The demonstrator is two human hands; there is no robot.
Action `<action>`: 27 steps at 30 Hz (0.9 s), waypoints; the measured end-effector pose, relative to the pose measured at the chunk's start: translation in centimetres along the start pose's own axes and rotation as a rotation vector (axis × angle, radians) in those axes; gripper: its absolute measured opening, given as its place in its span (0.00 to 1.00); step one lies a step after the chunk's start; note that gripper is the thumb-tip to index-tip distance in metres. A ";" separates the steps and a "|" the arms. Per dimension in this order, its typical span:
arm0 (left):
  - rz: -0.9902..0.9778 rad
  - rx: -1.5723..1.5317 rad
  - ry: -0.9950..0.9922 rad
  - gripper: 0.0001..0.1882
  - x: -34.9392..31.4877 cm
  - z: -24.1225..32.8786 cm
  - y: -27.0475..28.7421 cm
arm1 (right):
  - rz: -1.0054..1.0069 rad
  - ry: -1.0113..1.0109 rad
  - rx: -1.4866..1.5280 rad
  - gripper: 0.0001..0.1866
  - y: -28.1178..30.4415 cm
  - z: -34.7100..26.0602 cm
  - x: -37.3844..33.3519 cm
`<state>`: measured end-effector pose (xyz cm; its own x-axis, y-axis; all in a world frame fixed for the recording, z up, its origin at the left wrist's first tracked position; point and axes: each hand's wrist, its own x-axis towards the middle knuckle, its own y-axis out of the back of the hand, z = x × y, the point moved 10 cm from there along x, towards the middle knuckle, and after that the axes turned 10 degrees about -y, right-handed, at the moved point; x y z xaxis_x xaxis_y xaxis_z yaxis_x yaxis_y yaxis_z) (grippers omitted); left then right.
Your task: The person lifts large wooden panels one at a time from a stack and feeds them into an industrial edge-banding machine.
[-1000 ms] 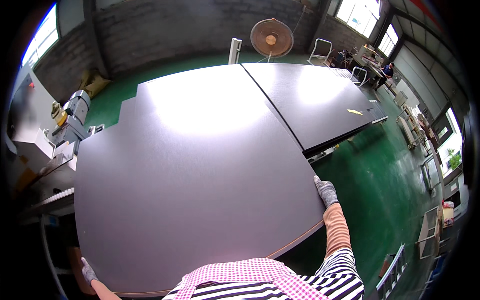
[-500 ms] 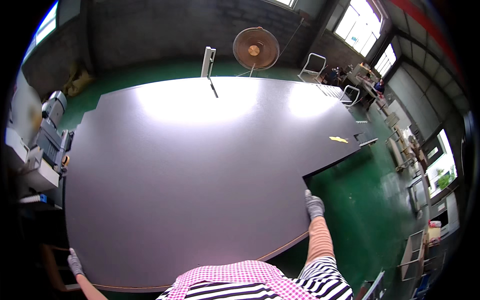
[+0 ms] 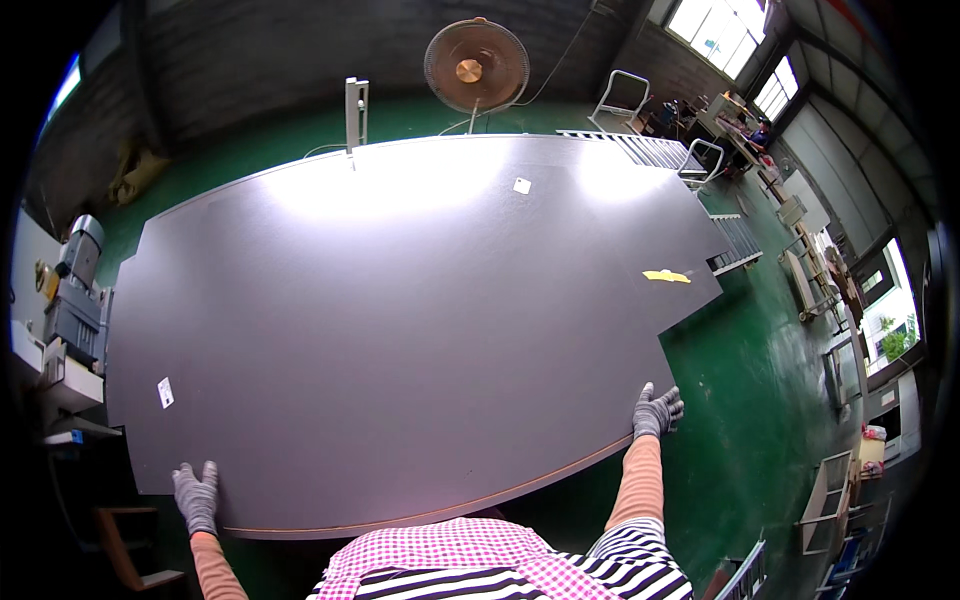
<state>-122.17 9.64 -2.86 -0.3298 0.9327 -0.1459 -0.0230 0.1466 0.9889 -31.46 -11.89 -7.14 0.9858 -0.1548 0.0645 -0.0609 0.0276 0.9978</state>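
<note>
A large dark grey panel [image 3: 400, 350] lies flat in front of me, with a thin brown line along its curved near edge. My left hand [image 3: 197, 497], in a grey knit glove, is at the near left corner with its fingers apart. At the near right corner, my right hand [image 3: 658, 411] is also gloved and spread, its palm close to the edge. Neither hand is closed round anything; exact contact under the palms is hidden. A white label [image 3: 165, 393] shows on the left of the surface, another white label [image 3: 522, 186] toward the far side.
Toward the right lies a yellow strip [image 3: 667, 276]. Beyond the far edge stand an upright metal post [image 3: 356, 112] and a round fan [image 3: 476, 65]. A roller conveyor [image 3: 735, 243] is at the right end, a grey motor machine [image 3: 75, 300] at the left. Green floor [image 3: 720, 430] surrounds.
Both hands have gone from holding the panel's edges to spread fingers at its near corners. The panel's outline has shifted in view, and two white labels now show on the surface.
</note>
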 end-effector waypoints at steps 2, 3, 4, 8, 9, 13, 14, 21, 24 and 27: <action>0.133 -0.065 -0.089 0.35 0.2 2.3 -2.4 | -0.097 -0.146 0.296 0.47 -1.8 1.1 3.2; 0.133 -0.220 -0.092 0.34 0.1 3.9 -2.7 | -0.103 -0.157 0.299 0.47 -3.2 1.2 5.7; 0.139 -0.214 -0.101 0.34 0.3 5.5 -3.8 | -0.069 -0.139 0.406 0.48 -4.3 0.9 8.5; 0.179 -0.450 0.104 0.33 -1.6 11.5 -6.5 | -0.089 -0.086 0.658 0.50 -7.8 -1.0 18.3; 0.204 -0.408 0.123 0.33 -2.7 13.5 -6.2 | -0.103 -0.047 0.772 0.49 -8.2 -1.9 19.9; 0.226 -0.473 0.106 0.33 -5.0 20.3 -6.8 | -0.098 -0.120 0.717 0.49 -10.3 -5.0 24.1; 0.259 -0.473 0.066 0.33 -5.3 22.5 -7.0 | -0.092 -0.165 0.729 0.48 -11.1 -5.2 26.3; 0.374 -0.354 -0.183 0.40 -7.7 35.6 -7.4 | -0.197 -0.250 0.771 0.44 -11.9 -10.6 33.3; 0.336 -0.429 -0.229 0.41 -8.4 39.5 -7.2 | -0.234 -0.242 0.771 0.45 -12.4 -13.3 34.7; 0.393 -0.265 -0.370 0.43 -9.1 42.7 -7.9 | -0.302 -0.258 0.962 0.46 -13.7 -15.2 37.8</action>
<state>-78.69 14.05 -10.47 -0.0117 0.9601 0.2795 -0.2165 -0.2753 0.9367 9.01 -3.15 -18.68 0.9243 -0.2343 -0.3013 -0.0280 -0.8289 0.5586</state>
